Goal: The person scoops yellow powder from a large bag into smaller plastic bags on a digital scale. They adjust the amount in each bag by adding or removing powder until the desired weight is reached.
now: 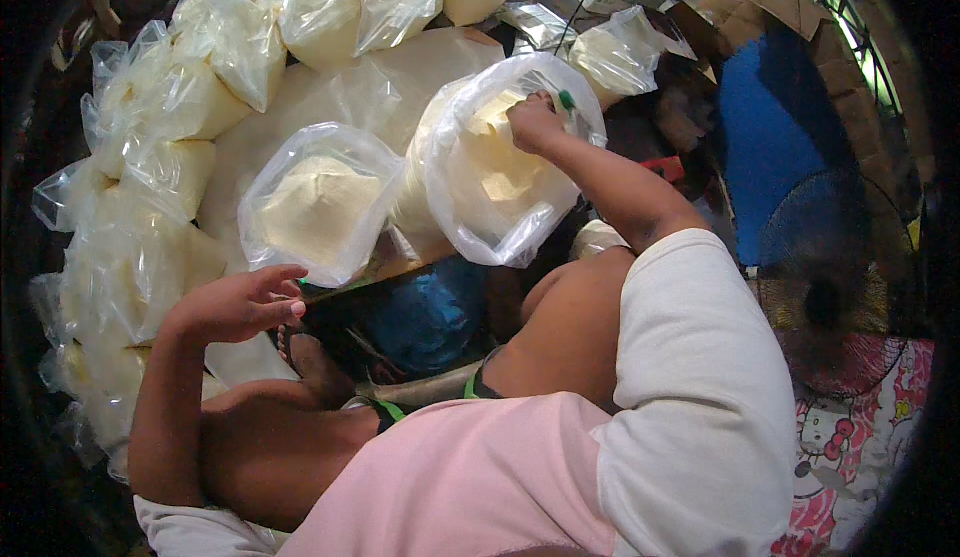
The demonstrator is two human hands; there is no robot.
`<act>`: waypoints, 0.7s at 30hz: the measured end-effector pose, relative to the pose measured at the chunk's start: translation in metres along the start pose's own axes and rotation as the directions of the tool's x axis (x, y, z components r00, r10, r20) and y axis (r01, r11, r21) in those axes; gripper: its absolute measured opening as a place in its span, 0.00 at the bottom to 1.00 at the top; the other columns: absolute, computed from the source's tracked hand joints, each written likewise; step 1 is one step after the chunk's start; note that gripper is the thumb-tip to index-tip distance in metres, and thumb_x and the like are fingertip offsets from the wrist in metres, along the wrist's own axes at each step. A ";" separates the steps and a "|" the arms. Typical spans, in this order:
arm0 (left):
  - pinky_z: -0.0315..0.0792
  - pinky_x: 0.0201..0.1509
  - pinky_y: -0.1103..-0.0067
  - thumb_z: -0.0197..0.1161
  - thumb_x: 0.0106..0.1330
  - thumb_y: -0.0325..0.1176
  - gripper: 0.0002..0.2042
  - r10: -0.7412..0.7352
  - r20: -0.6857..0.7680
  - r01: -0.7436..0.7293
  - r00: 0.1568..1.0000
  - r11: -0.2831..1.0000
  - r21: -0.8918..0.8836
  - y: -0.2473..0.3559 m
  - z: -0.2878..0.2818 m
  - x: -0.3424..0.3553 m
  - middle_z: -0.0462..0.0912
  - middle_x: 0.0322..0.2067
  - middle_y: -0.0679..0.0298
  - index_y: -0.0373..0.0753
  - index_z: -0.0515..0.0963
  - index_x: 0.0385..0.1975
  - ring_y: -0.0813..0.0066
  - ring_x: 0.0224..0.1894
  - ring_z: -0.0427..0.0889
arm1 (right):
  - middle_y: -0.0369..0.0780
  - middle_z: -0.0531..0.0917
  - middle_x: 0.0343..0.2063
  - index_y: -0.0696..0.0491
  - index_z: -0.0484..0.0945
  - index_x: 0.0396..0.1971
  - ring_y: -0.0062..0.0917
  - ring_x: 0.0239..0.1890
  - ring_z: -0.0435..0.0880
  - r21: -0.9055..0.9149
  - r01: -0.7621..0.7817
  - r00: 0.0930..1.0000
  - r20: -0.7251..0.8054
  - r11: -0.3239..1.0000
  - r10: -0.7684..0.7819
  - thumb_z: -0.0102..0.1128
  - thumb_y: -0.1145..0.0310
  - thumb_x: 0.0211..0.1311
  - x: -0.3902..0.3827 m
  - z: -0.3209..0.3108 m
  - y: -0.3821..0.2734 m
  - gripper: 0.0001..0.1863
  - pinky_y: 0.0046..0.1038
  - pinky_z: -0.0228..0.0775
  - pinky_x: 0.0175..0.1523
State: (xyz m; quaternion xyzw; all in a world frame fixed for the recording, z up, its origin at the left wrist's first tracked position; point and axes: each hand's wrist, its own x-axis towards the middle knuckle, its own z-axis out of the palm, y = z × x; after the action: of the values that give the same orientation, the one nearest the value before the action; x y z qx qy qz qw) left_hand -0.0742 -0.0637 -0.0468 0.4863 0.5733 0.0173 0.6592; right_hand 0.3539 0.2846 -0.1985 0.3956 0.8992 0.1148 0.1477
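Observation:
My right hand (pixel 537 122) is closed like a fist over the mouth of a large clear plastic bag (pixel 470 242) at centre right. Pale yellow powder (pixel 500 162) fills much of this bag, with a hollow in its surface. A small green piece (pixel 567 100) shows just beside the fist; whatever the fingers grip is hidden. To the left stands a smaller open plastic bag (pixel 375 157), its powder (pixel 320 202) heaped to a peak. My left hand (pixel 245 302) hovers by that bag's lower left edge, fingers apart, holding nothing.
Several filled clear bags (pixel 165 177) curve round the left and far sides. Another filled bag (pixel 615 52) stands at the far right. A blue bundle (pixel 425 317) lies between my legs. On the right are a blue panel (pixel 780 147) and a round fan (pixel 825 302).

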 end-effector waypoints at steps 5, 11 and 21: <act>0.69 0.63 0.69 0.61 0.73 0.48 0.32 -0.047 0.017 0.047 0.999 0.999 -0.006 -0.012 -0.009 0.001 0.72 0.64 0.47 0.41 0.59 0.72 0.60 0.62 0.74 | 0.45 0.86 0.30 0.52 0.85 0.36 0.39 0.34 0.85 0.363 -0.186 0.980 0.137 0.913 0.146 0.64 0.70 0.42 0.004 0.013 0.005 0.16 0.38 0.74 0.44; 0.72 0.57 0.73 0.61 0.74 0.47 0.32 -0.018 -0.033 0.017 0.999 0.999 -0.032 -0.027 -0.005 0.009 0.80 0.56 0.53 0.37 0.61 0.71 0.69 0.54 0.78 | 0.41 0.82 0.27 0.56 0.83 0.37 0.31 0.29 0.82 0.844 -0.400 0.915 0.388 0.357 0.108 0.63 0.76 0.40 0.024 0.010 -0.040 0.18 0.35 0.76 0.36; 0.71 0.56 0.72 0.63 0.72 0.49 0.32 -0.072 -0.073 0.072 0.995 0.997 0.002 -0.012 0.000 0.016 0.77 0.59 0.53 0.43 0.62 0.71 0.69 0.53 0.75 | 0.37 0.84 0.35 0.58 0.82 0.46 0.26 0.37 0.82 0.919 -0.390 0.921 0.390 0.049 0.015 0.62 0.80 0.40 -0.033 -0.007 0.042 0.25 0.29 0.75 0.46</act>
State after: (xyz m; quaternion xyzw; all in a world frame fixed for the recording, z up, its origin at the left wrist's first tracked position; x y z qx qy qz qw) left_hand -0.0752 -0.0606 -0.0661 0.4658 0.6141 0.0098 0.6371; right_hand 0.4011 0.2873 -0.1723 0.5249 0.6396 -0.5590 -0.0534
